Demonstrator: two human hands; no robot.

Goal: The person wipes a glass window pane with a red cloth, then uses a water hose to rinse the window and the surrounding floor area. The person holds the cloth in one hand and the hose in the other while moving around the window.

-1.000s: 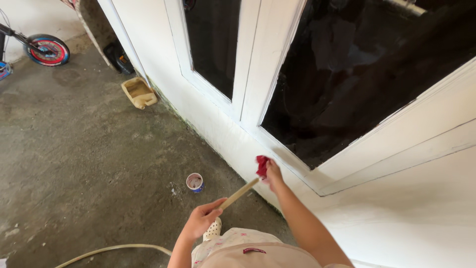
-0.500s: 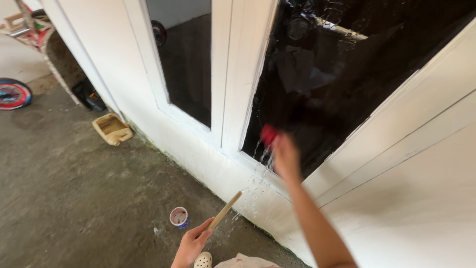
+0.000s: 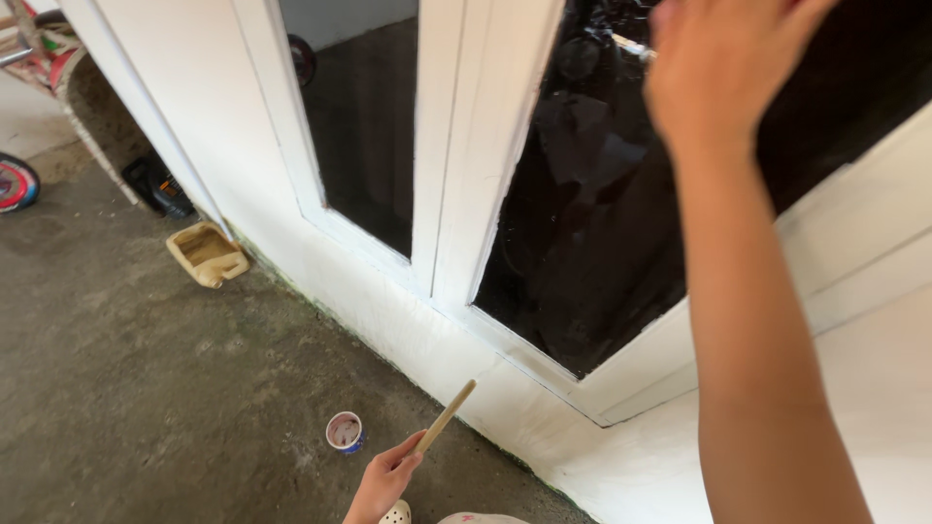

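**A:** What did the left hand [image 3: 385, 477] hold?

**B:** A thin, pale wooden stick [image 3: 446, 415]. The fingers were pinched around its lower end, and the stick slanted up toward 1 o'clock, its free tip close to the foot of the white wall [image 3: 447, 340]. Whether it bore bristles could not be told.

**A:** And the right hand [image 3: 720, 66]?

**B:** It was raised at about 1 o'clock from centre, near the top edge, its back to the camera, in front of the dark window pane [image 3: 602, 213]. The fingertips ran out of the picture, so whether they were spread or closed on something could not be told. The forearm dropped down to about 5 o'clock.

**A:** What lay near the stick?

**B:** A small round cup [image 3: 345, 431] with a whitish inside stood on the grey concrete floor [image 3: 146, 388], just at 9 o'clock from the left hand. A white perforated shoe [image 3: 395, 512] showed right below that hand.

**A:** Further out?

**B:** 2 dark panes were set in a white frame, split by a white post [image 3: 466, 146]. At 10 o'clock, a tan plastic container [image 3: 206, 255] lay by the wall, a black object [image 3: 157, 186] beyond it, and part of a red-rimmed wheel [image 3: 14, 183] showed at the left edge.
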